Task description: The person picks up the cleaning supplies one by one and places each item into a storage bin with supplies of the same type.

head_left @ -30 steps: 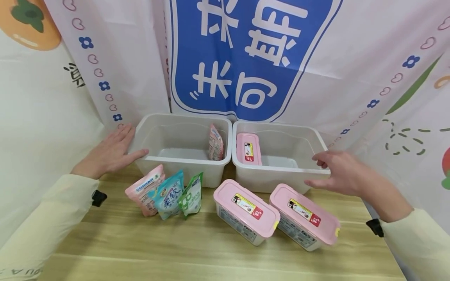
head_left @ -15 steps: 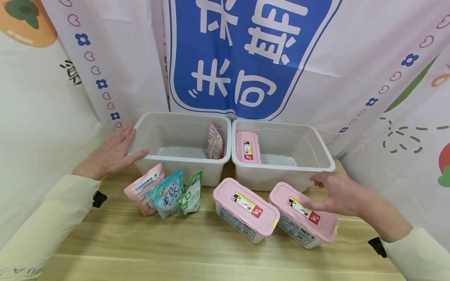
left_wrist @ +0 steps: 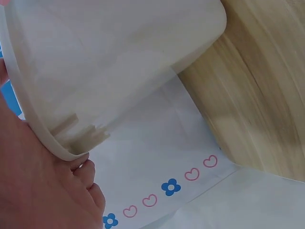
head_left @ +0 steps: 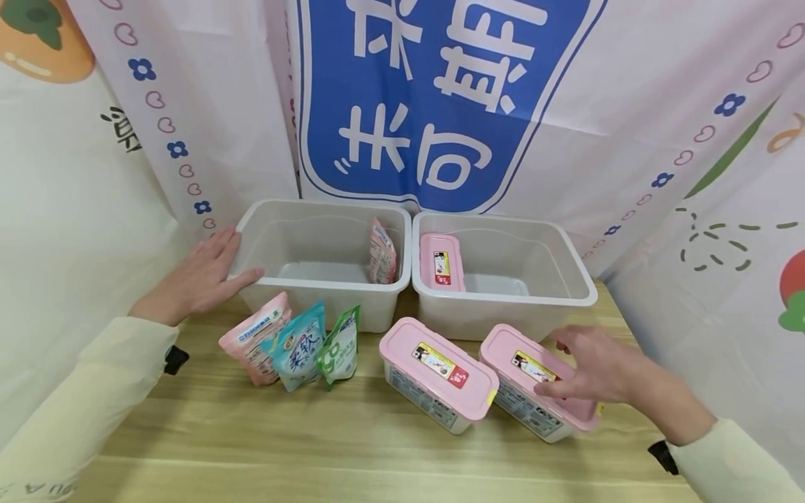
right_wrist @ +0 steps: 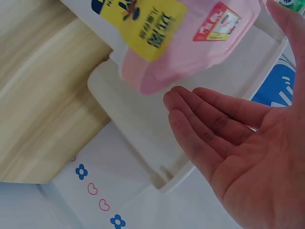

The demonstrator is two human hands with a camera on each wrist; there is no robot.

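Note:
My left hand rests against the left corner of a whitish plastic bin, its thumb along the front rim. The left wrist view shows fingers beside the bin's rim. My right hand hovers over the right end of a pink-lidded box, thumb and fingers spread apart. In the right wrist view the fingers are nearly straight, beside the box's pink lid; contact cannot be made out. A second pink-lidded box stands to its left.
Pink, blue and green pouches stand before the left bin, which holds another pink pouch. The right bin contains a pink-lidded box. A printed cloth hangs behind the wooden table.
My right hand has come down from beside the right bin's front rim to above the right pink-lidded box. My left hand stays at the left bin's corner.

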